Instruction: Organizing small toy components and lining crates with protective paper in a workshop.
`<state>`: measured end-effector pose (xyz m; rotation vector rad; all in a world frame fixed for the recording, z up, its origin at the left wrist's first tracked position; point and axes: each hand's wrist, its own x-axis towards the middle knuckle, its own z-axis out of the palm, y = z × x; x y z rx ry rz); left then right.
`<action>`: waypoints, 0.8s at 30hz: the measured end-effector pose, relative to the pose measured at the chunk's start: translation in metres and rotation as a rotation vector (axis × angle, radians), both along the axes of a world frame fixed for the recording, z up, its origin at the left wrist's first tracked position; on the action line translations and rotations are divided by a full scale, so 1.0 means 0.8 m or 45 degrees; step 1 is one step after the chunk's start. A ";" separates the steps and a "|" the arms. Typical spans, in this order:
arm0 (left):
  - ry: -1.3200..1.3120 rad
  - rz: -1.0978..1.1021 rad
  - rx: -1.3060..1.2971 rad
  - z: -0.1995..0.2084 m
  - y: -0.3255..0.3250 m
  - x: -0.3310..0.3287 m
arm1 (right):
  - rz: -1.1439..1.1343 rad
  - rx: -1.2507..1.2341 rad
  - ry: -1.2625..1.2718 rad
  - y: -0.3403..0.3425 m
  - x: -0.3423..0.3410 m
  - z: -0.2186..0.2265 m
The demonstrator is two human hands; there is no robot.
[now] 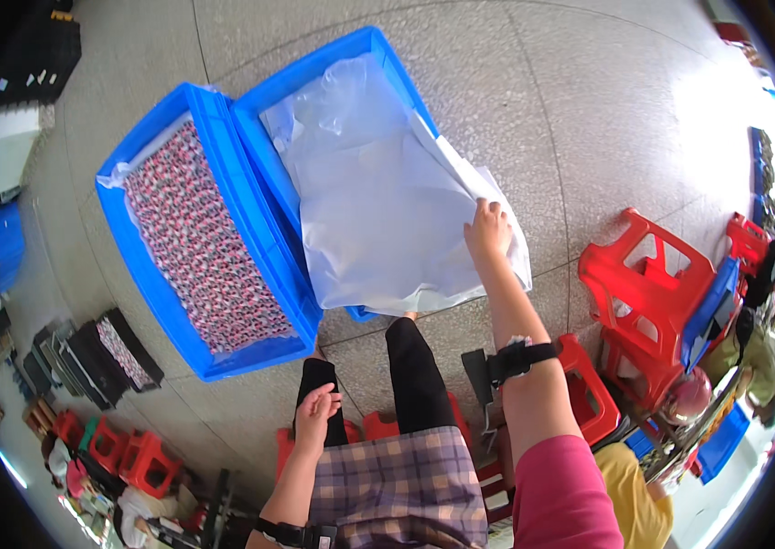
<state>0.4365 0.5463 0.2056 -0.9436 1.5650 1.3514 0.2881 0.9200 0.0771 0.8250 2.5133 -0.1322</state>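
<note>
My right hand [488, 229] reaches forward and grips the near right edge of a large white sheet [387, 201] that lies over the right blue crate [351, 64]. The sheet hangs over the crate's near side and hides what is inside. My left hand [316, 410] hovers low above my left knee, fingers loosely apart, holding nothing. Beside the covered crate stands a second blue crate [168, 311], filled with red, white and black patterned fabric [200, 242] on a clear plastic liner.
I sit on a red stool [589, 393]. Stacked red plastic stools [648, 284] stand to my right, with a person in yellow below them. Dark trays with patterned pieces [99, 357] lie on the floor at left. Speckled floor [589, 110] stretches beyond the crates.
</note>
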 end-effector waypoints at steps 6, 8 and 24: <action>-0.142 0.023 0.053 -0.035 0.085 0.008 | -0.123 -0.054 -0.182 0.040 0.000 -0.095; -0.134 -0.001 0.089 -0.043 0.109 -0.005 | -0.183 -0.062 -0.179 0.042 0.011 -0.098; 0.144 -0.033 0.267 -0.107 0.299 -0.213 | -1.262 -1.981 0.162 0.024 0.066 0.025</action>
